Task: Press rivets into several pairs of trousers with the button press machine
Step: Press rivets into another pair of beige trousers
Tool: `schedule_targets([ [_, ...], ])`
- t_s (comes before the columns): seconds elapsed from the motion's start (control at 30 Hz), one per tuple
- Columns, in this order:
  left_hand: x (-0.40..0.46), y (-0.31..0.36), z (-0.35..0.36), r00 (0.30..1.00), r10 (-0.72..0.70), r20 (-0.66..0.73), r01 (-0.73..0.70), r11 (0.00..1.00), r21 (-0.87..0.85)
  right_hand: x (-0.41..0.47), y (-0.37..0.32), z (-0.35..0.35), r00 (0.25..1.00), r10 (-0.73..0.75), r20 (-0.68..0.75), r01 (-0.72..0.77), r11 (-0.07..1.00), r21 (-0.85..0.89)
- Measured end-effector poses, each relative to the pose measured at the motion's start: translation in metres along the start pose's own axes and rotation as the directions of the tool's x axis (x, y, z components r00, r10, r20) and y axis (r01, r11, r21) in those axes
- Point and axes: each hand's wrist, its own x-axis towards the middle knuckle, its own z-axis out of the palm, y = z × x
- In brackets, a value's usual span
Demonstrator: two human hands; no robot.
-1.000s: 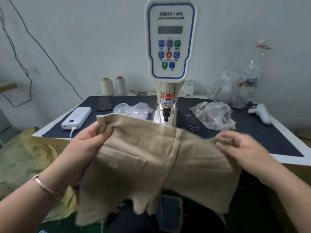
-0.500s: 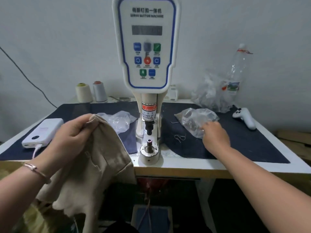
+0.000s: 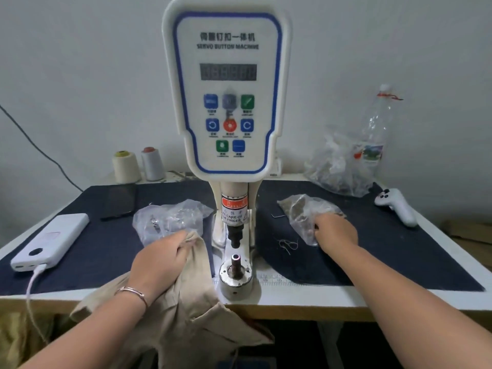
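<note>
The white button press machine (image 3: 228,102) stands mid-table, its lower die (image 3: 236,272) bare under the punch. My left hand (image 3: 159,259) grips the waistband of beige trousers (image 3: 186,315) just left of the die; the trousers hang over the table's front edge. My right hand (image 3: 334,230) reaches into a clear plastic bag of rivets (image 3: 303,211) on the right. Its fingertips are hidden inside the bag. A second clear bag (image 3: 170,219) lies left of the machine.
On the dark mat (image 3: 399,249) lie a white power bank (image 3: 50,239) with cable, a black phone (image 3: 118,201), and a white controller (image 3: 396,206). Two thread cones (image 3: 138,165), a plastic bottle (image 3: 375,134) and a crumpled bag (image 3: 336,166) stand at the back.
My right hand let go of the trousers and went to the rivet bag on the right. My left hand brought the trousers down onto the table beside the die.
</note>
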Motion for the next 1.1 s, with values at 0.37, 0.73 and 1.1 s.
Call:
schedule_targets([
  [0.37,0.004,-0.001,0.003,0.997,-0.060,-0.049,0.061,0.998,0.026,0.020,-0.004,-0.009,0.975,0.112,0.194,-0.116,0.993,0.012],
  [0.73,0.003,-0.002,0.003,0.996,-0.060,-0.060,0.061,0.998,0.016,0.036,-0.019,-0.002,0.973,0.102,0.207,-0.088,0.993,-0.076],
  [1.1,0.004,-0.002,0.003,0.996,-0.066,-0.052,0.066,0.998,0.012,0.040,-0.015,0.005,0.982,0.153,0.106,-0.133,0.975,-0.180],
])
